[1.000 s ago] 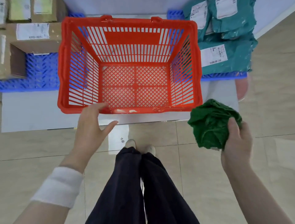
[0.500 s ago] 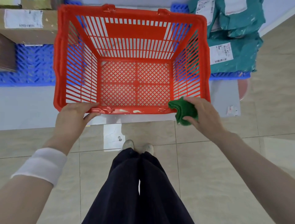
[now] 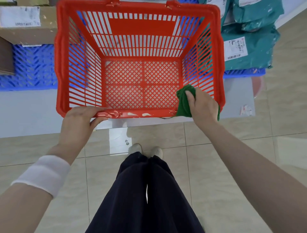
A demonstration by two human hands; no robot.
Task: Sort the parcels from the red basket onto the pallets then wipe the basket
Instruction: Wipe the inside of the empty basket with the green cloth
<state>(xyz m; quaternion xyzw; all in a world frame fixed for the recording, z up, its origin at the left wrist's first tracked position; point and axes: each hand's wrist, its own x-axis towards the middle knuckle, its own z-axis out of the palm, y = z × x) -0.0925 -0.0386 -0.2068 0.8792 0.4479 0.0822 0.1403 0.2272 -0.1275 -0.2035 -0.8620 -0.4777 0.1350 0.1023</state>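
Head view: the red basket sits at twelve o'clock before the person. The left hand curls its fingers over the near rim at seven o'clock. The right hand clutches a green cloth, pressed into the basket's five o'clock corner. Teal parcels lie on a blue pallet at two o'clock.

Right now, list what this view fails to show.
Head view only:
Cardboard box: cut off by top and left edges.
Label on the teal bag: print too small to read.
Green cloth: partly covered by the right hand.
Basket handles: cut off by top edge.
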